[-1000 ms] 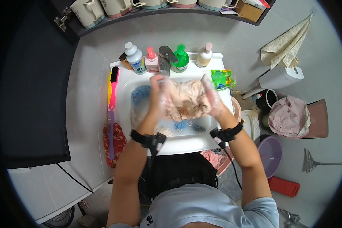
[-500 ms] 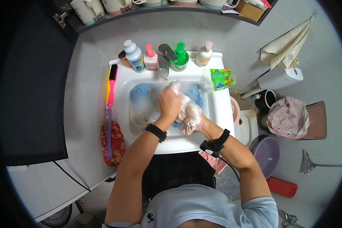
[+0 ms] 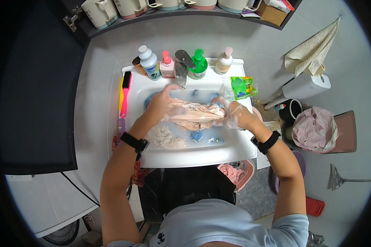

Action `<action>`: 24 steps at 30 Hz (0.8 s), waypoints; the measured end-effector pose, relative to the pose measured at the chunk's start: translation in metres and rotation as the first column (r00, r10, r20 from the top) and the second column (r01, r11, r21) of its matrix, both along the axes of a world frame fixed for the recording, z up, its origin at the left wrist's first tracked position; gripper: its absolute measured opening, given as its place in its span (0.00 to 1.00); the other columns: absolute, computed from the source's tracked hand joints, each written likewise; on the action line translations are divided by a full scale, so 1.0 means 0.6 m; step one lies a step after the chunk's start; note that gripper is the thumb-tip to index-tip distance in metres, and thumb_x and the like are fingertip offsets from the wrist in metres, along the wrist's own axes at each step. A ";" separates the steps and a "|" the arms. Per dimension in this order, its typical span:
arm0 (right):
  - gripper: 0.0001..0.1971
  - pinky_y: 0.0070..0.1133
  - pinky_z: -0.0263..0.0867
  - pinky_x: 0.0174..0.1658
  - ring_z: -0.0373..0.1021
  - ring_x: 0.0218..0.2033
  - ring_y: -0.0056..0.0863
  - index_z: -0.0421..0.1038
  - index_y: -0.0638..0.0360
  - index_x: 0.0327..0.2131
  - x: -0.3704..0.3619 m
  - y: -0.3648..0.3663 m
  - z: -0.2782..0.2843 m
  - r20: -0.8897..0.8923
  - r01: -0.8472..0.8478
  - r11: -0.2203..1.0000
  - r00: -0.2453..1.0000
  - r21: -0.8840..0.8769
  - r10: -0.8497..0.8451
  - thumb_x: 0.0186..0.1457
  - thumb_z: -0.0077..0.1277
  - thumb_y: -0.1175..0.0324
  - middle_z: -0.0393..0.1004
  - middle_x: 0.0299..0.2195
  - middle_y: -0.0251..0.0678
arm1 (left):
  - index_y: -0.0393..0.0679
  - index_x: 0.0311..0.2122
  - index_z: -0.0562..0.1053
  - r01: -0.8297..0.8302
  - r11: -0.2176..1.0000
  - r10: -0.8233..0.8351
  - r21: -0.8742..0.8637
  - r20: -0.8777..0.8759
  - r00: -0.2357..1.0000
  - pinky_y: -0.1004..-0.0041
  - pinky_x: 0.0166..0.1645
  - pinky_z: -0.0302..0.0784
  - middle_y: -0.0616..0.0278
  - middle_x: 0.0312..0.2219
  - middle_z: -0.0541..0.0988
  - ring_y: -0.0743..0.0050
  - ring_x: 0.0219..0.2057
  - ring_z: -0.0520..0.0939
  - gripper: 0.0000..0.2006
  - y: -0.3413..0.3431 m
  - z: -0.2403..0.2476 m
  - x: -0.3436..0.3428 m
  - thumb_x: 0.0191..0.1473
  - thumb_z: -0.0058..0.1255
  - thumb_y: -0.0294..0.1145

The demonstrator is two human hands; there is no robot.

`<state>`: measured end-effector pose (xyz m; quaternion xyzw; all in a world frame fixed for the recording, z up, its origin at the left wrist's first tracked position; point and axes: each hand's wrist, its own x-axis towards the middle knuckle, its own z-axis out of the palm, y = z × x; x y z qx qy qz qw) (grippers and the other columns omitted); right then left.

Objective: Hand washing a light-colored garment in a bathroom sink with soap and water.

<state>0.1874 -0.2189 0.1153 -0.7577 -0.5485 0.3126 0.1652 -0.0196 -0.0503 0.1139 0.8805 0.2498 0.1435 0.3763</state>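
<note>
A wet, light peach garment [image 3: 196,115] is stretched out sideways between my two hands above the cloudy water of the white sink [image 3: 193,157]. My left hand [image 3: 161,105] grips its left end, with the thumb side raised toward the tap. Suds cover my right hand [image 3: 237,115], which is closed on the garment's right end near the sink's right rim. Below the garment, a cream-white cloth [image 3: 165,137] lies bunched in the water at the near left. Part of a blue cloth [image 3: 197,136] shows in the water beside it.
Behind the basin stand a tap [image 3: 181,72], a white bottle [image 3: 149,64], a pink pump bottle [image 3: 167,67], a green pump bottle [image 3: 198,66] and a cream one [image 3: 224,62]. A pink brush [image 3: 125,94] lies on the left rim, a green packet [image 3: 241,87] on the right. Mugs [image 3: 130,7] line the shelf above.
My hands have moved apart, the left going left and the right going right. The garment, bunched and foamy before, is now drawn out flat between them.
</note>
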 end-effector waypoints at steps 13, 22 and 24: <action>0.20 0.16 0.63 0.39 0.65 0.36 0.17 0.64 0.62 0.42 0.012 0.014 0.026 -0.883 0.396 0.907 0.465 0.144 -0.063 0.54 0.42 0.55 0.68 0.38 0.33 | 0.34 0.44 0.64 0.377 0.504 -0.188 -0.777 0.327 0.926 0.77 0.48 0.64 0.57 0.44 0.64 0.76 0.42 0.68 0.19 0.027 -0.011 -0.017 0.44 0.49 0.27; 0.16 0.20 0.66 0.34 0.67 0.30 0.24 0.63 0.57 0.38 -0.081 0.027 -0.176 -1.000 0.457 0.890 -0.022 -0.015 -0.006 0.59 0.29 0.57 0.69 0.32 0.34 | 0.43 0.29 0.68 -0.298 0.947 0.320 -0.116 0.316 0.893 0.70 0.31 0.69 0.58 0.24 0.72 0.62 0.25 0.74 0.12 -0.133 -0.106 0.123 0.44 0.50 0.40; 0.16 0.24 0.65 0.38 0.67 0.34 0.27 0.63 0.57 0.40 -0.087 0.033 -0.168 -0.838 0.073 0.997 -0.543 0.011 0.049 0.59 0.29 0.57 0.68 0.36 0.36 | 0.43 0.20 0.69 -0.420 0.903 0.426 0.085 -0.060 0.903 0.60 0.28 0.68 0.49 0.15 0.72 0.43 0.23 0.74 0.16 -0.136 -0.074 0.123 0.41 0.52 0.46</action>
